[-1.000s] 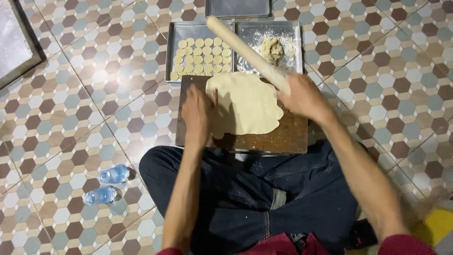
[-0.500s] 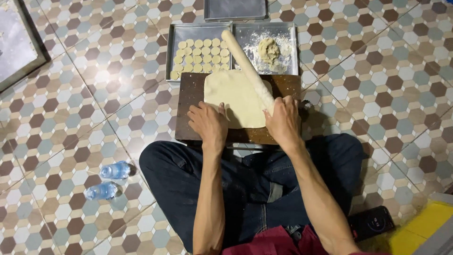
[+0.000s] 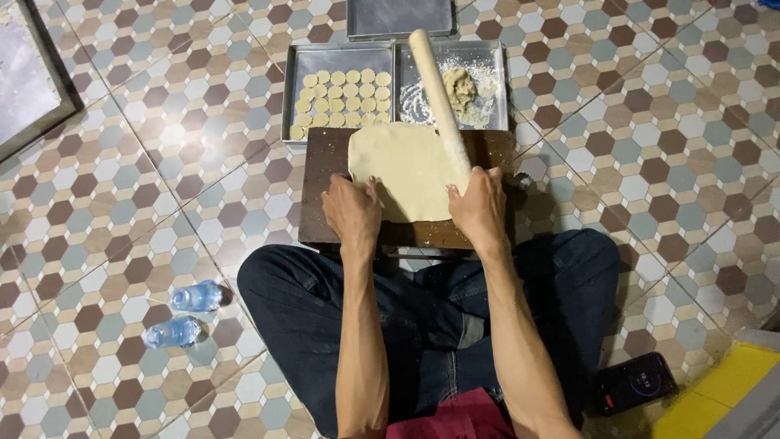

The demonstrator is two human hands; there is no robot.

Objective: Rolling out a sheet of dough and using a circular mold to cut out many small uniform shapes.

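Floor (image 3: 162, 162) of hexagon tiles, person sitting cross-legged on it in dark jeans (image 3: 422, 325), low dark wooden board (image 3: 325, 187) set just beyond the knees. Three metal trays on far side of board: left tray (image 3: 296, 73) with rows of small cut dough rounds (image 3: 341, 102), right tray (image 3: 496, 73) with flour and a dough lump (image 3: 459, 85), third tray (image 3: 398, 16) farther off, only part in view. Dough sheet (image 3: 410, 171) lies flat on board, pale, roughly square, near edge between the two hands. Rolling pin (image 3: 439, 97) long and pale, lying slantwise from far trays down along right edge of sheet. Right hand (image 3: 479, 207) has its grip closed over near end of pin. Left hand (image 3: 353, 211) rests flat, fingers together, on near left corner of sheet, clamped on nothing. Two small water bottles (image 3: 183, 313) lie on floor to left, dark phone (image 3: 634, 382) near right knee. Judgement: to roll well, keep pressure even on the pin, hold sheet corner down so it does not slide, work out from the middle so thickness is uniform, keep dough within board edges
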